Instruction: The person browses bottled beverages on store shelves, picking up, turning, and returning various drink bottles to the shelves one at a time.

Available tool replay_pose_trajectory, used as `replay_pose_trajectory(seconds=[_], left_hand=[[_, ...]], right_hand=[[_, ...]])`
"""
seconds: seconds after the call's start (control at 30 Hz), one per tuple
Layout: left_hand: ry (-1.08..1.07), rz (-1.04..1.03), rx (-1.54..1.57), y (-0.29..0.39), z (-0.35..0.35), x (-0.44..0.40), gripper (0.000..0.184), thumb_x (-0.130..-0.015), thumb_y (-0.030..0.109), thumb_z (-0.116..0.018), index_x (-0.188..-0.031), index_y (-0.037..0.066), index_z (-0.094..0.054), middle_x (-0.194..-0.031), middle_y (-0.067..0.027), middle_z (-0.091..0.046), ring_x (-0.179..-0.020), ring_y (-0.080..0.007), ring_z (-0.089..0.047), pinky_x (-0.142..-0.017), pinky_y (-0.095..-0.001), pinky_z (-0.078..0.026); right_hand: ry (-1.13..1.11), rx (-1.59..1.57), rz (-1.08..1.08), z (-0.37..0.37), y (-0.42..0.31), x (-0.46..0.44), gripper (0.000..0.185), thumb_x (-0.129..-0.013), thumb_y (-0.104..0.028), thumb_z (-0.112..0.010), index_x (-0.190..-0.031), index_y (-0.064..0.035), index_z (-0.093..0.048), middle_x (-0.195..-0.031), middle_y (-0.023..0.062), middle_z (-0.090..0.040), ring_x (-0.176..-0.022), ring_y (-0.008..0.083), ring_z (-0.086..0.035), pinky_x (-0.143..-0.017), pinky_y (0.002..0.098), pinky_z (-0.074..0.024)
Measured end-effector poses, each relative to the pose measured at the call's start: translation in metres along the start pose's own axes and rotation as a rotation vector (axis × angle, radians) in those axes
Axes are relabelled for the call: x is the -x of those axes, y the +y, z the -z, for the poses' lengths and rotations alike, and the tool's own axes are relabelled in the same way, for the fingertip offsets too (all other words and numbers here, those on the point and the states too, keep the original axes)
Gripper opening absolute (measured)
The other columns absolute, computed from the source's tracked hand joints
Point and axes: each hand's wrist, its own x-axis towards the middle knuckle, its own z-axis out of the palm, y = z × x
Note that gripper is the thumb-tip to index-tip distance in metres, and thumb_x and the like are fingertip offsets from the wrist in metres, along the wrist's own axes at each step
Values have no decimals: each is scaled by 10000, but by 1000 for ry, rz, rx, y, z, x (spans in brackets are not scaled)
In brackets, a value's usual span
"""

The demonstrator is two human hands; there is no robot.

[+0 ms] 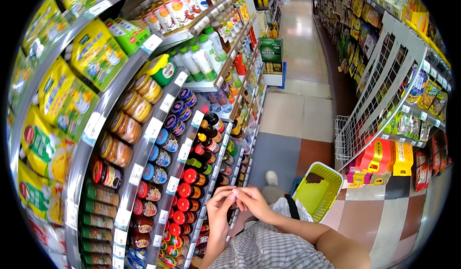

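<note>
My left hand [221, 206] and my right hand [251, 202] meet in front of my body, fingertips touching and bent together. Whatever they hold, if anything, is too small to make out. Just left of them are shelves of red-lidded jars [186, 190] and dark sauce bottles [207, 142]. A yellow-green basket [331, 192] hangs or stands at my right side, with a dark brown item [314, 178] in it; how it is supported is hidden.
Curved shelves on the left carry yellow bags [67, 98], glass jars [127, 125] and bottles [204, 53]. Green boxes [272, 49] stand by the aisle floor [300, 110]. On the right, a white wire rack [353, 134] holds packets, with red and yellow bags [374, 155] below.
</note>
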Motion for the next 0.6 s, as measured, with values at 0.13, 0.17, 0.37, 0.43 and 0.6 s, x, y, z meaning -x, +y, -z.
replay_pose_trajectory(seconds=[0.13, 0.17, 0.37, 0.43, 0.6], left_hand=[[53, -80, -25, -6, -13, -53, 91, -872, 24, -623, -923, -27, -679, -1085, -106, -621, -967, -166, -593, -884, -295, -441], [42, -88, -18, -5, -20, -70, 83, -873, 21, -617, -921, -28, -666, -1077, -105, -621, -966, -166, -593, -884, -293, -441], [-50, -94, -19, -11, -99, -204, 175, -945, 102, -535, -999, -33, -631, -1056, -88, -631, -933, -138, -597, -843, -273, -462], [-65, -85, -75, -14, -140, -250, 213, -958, 116, -520, -1078, -35, -609, -1048, -81, -643, -931, -131, -604, -853, -264, -464], [-110, 82, -268, -33, -209, -344, 237, -954, 166, -532, -1117, 8, -601, -1068, -54, -625, -1004, -131, -579, -865, -287, -461]], right_hand=[[-51, -69, -8, 24, -9, -53, 325, -998, -242, -496, -1134, 9, -650, -571, -23, -498, -517, 37, -447, -472, 210, -338], [-58, -91, 10, 33, -13, -68, 322, -996, -242, -499, -1131, 7, -652, -577, -24, -500, -516, 36, -445, -470, 210, -336], [1, -116, 105, 132, -68, -166, 289, -995, -238, -510, -981, 12, -655, -601, -21, -518, -540, 40, -458, -481, 210, -348], [85, -78, 116, 178, -81, -195, 265, -982, -235, -535, -921, -5, -652, -599, -21, -519, -532, 41, -452, -478, 209, -342], [262, -30, 126, 279, -117, -253, 260, -935, -231, -606, -803, -10, -642, -530, -9, -513, -475, 36, -458, -434, 214, -337]])
